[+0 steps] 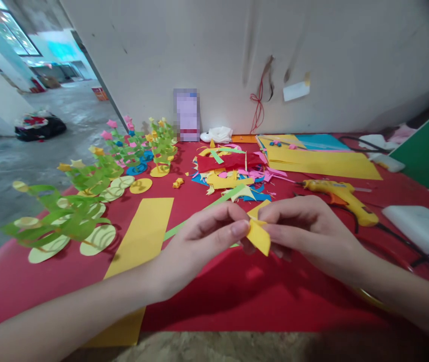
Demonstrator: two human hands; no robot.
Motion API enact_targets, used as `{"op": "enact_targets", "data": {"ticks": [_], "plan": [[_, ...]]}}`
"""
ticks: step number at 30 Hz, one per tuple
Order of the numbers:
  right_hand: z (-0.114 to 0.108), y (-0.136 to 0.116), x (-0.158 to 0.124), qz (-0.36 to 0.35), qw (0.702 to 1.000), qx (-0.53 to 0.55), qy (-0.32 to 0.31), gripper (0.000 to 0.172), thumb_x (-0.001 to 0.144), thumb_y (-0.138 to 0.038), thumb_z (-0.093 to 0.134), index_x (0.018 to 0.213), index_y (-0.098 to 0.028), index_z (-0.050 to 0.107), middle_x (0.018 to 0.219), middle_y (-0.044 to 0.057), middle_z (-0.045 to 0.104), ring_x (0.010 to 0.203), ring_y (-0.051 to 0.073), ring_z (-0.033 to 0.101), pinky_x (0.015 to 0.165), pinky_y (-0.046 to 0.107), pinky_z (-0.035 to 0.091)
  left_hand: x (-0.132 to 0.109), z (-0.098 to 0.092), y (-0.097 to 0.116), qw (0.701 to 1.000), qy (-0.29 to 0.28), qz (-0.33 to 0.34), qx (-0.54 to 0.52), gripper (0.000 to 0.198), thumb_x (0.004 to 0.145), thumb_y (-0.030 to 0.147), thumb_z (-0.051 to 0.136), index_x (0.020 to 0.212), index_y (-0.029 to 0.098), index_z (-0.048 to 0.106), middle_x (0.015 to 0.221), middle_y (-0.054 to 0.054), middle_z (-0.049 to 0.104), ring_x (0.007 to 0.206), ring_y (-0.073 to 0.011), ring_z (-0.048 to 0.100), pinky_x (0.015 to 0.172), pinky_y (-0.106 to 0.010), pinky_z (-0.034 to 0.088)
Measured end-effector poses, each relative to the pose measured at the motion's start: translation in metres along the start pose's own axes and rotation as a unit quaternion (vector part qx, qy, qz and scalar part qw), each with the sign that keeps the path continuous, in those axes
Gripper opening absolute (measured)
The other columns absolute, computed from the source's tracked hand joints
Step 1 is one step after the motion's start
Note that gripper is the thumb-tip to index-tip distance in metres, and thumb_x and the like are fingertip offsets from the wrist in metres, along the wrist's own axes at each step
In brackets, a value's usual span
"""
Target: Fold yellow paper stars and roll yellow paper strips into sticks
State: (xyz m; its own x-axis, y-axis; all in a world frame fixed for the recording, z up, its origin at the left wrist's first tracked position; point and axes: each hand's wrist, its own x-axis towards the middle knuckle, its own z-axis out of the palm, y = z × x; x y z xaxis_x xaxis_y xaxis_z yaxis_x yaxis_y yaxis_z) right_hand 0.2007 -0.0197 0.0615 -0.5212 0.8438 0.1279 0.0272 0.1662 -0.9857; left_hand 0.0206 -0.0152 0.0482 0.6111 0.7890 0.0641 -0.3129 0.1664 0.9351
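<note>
Above the red table (214, 311), a folded yellow paper strip (259, 237) is pinched between both hands. My left hand (214, 231) grips it from the left with thumb and fingertips. From the right, my right hand (305, 229) is closed on the same strip, its far fingers partly hidden. One end of the paper points down toward me and another piece sticks up behind the fingers. A light green paper strip (184, 227) lies partly behind my left hand. A long yellow paper sheet (142, 226) runs beneath my left forearm.
Paper flowers (71, 211) on round bases stand along the left edge. Paper scraps (233, 168) are heaped behind my hands, with a small yellow star (178, 183) nearby. A yellow glue gun (337, 196) with its cord lies right. Behind it are yellow sheets (323, 165); a blurred phone-like screen (187, 115) leans on the wall.
</note>
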Motion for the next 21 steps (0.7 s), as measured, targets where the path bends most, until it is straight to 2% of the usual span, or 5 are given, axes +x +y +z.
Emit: {"op": "enact_targets", "data": {"ticks": [6, 10, 13, 16, 21], "plan": [[0.003, -0.011, 0.000, 0.046, 0.997, -0.065, -0.021, 0.021, 0.081, -0.023, 0.051, 0.061, -0.016, 0.054, 0.058, -0.002, 0.051, 0.051, 0.007, 0.043, 0.046, 0.019, 0.032, -0.003, 0.000, 0.006, 0.994, -0.056, -0.030, 0.084, 0.020, 0.082, 0.027, 0.051, 0.066, 0.016, 0.056, 0.068, 0.000, 0.050, 0.066, -0.0096, 0.044, 0.064, -0.019, 0.037], [0.004, -0.012, 0.001, 0.051, 0.995, -0.074, -0.037, 0.022, 0.081, -0.023, 0.050, 0.060, -0.016, 0.050, 0.057, -0.003, 0.046, 0.052, 0.007, 0.040, 0.047, 0.019, 0.033, -0.004, -0.003, 0.009, 0.986, -0.061, -0.033, 0.154, 0.022, 0.082, 0.027, 0.050, 0.064, 0.016, 0.054, 0.065, 0.001, 0.047, 0.062, -0.0099, 0.041, 0.059, -0.021, 0.035], [0.002, -0.008, 0.002, 0.026, 0.996, -0.072, -0.036, 0.023, 0.082, -0.026, 0.049, 0.061, -0.017, 0.048, 0.056, -0.005, 0.041, 0.049, 0.005, 0.035, 0.043, 0.016, 0.031, -0.004, -0.003, 0.010, 0.979, -0.043, -0.012, 0.196, 0.022, 0.082, 0.026, 0.050, 0.062, 0.016, 0.052, 0.063, 0.001, 0.046, 0.062, -0.0103, 0.041, 0.058, -0.022, 0.034], [0.001, -0.006, 0.003, -0.012, 0.997, -0.077, -0.014, 0.027, 0.086, -0.032, 0.043, 0.065, -0.018, 0.050, 0.057, -0.004, 0.040, 0.049, 0.005, 0.037, 0.044, 0.015, 0.033, -0.003, -0.003, 0.010, 0.978, -0.005, 0.023, 0.207, 0.021, 0.082, 0.025, 0.050, 0.062, 0.017, 0.050, 0.065, 0.001, 0.047, 0.064, -0.0112, 0.042, 0.060, -0.023, 0.034], [0.003, -0.006, 0.001, -0.078, 0.977, -0.196, 0.023, 0.017, 0.082, -0.028, 0.050, 0.070, -0.018, 0.056, 0.061, -0.003, 0.050, 0.054, 0.007, 0.045, 0.047, 0.016, 0.038, -0.003, -0.003, 0.007, 0.975, 0.031, 0.051, 0.215, 0.017, 0.083, 0.025, 0.050, 0.067, 0.018, 0.053, 0.070, 0.000, 0.051, 0.068, -0.0115, 0.045, 0.064, -0.023, 0.037]]}}
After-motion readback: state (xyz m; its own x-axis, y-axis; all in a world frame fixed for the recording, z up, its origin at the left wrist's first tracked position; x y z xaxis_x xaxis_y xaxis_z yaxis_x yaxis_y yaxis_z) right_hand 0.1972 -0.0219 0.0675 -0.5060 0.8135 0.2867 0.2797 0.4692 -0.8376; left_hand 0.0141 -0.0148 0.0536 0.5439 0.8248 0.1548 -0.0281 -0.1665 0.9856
